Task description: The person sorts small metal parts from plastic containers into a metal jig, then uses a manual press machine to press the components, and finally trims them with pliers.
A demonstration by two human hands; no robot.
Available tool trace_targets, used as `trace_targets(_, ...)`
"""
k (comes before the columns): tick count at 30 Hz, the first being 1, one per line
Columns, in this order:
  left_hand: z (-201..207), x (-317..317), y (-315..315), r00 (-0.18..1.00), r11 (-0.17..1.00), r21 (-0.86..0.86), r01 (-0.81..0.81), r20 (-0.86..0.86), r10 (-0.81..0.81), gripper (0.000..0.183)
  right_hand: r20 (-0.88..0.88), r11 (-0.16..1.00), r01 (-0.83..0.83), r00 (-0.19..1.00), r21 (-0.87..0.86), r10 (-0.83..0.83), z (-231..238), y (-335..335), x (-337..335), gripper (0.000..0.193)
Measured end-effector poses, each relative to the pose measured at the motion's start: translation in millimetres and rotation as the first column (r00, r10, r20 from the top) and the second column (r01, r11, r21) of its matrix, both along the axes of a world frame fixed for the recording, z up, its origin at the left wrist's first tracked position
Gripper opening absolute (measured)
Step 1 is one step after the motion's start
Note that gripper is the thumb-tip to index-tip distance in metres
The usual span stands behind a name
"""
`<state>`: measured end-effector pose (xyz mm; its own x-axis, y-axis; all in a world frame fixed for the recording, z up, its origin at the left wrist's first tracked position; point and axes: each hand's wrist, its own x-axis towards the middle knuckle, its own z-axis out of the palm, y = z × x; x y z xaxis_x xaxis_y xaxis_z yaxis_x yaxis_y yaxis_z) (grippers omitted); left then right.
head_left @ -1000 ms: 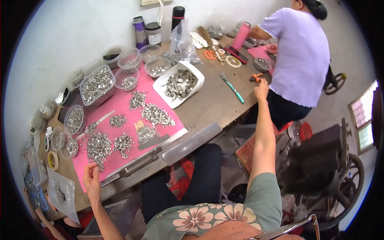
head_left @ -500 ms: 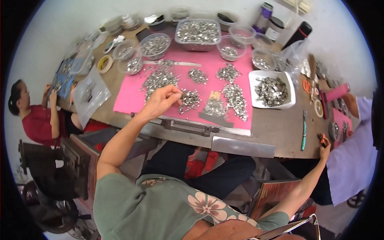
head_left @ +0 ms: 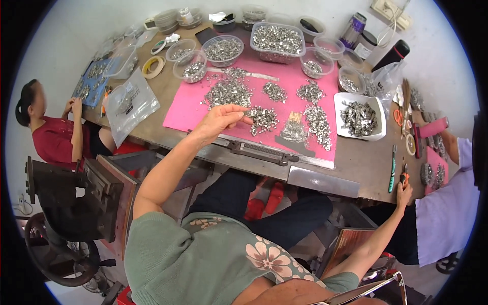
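My left hand [head_left: 222,123] hovers over the near edge of a pink mat [head_left: 180,113], its thumb and fingers pinched together. Whatever sits in the pinch, if anything, is too small to name. Right beside those fingertips lies a small heap of shiny metal pieces [head_left: 263,121]. A larger pile of silver pieces [head_left: 229,94] spreads just beyond the hand. At the table's right side, my right hand [head_left: 403,194] is closed round orange-handled pliers [head_left: 404,178], whose jaws point away from me. A teal-handled tool [head_left: 393,169] lies to the left of the pliers.
A white square tray [head_left: 380,133] of metal parts stands right of the mat. Clear tubs, including a large full one [head_left: 277,55], line the back. A metal bar [head_left: 262,152] runs along the front edge. Co-workers sit at left [head_left: 56,137] and right [head_left: 442,203].
The view has shifted, so the table contents appear farther right. My left hand stays pinched beside the small heap. In my right hand, the pliers now show more fully, jaws pointing away.
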<state>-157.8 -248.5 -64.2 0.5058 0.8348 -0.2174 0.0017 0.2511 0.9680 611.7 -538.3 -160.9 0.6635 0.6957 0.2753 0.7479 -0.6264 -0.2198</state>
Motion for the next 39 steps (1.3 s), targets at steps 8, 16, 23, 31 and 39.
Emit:
trace_targets(8,5,-22,-13,1.000,1.000,0.027,0.011,0.017,-0.012,0.027,-0.680,0.684,0.352,0.675,0.638,0.287,21,22,-78,0.031)
trace_targets(16,-16,-16,-16,0.985,0.912,0.407,0.047,-0.171,0.026,0.016,-0.459,0.623,-0.489,0.423,0.610,0.781,135,100,-423,0.052)
trace_targets(23,-22,-19,-23,0.922,0.581,0.805,0.122,-0.308,0.234,0.016,0.178,0.461,-0.887,0.448,-0.036,0.876,111,167,-550,0.044)
trace_targets(31,-34,-28,-24,0.896,0.563,0.815,0.140,-0.346,0.278,0.016,0.235,0.489,-0.848,0.443,-0.205,0.865,99,183,-565,0.040)
trace_targets(39,-29,-22,-21,0.892,0.424,0.894,0.147,-0.305,0.333,0.016,0.221,0.472,-0.858,0.429,-0.203,0.876,96,186,-561,0.037)
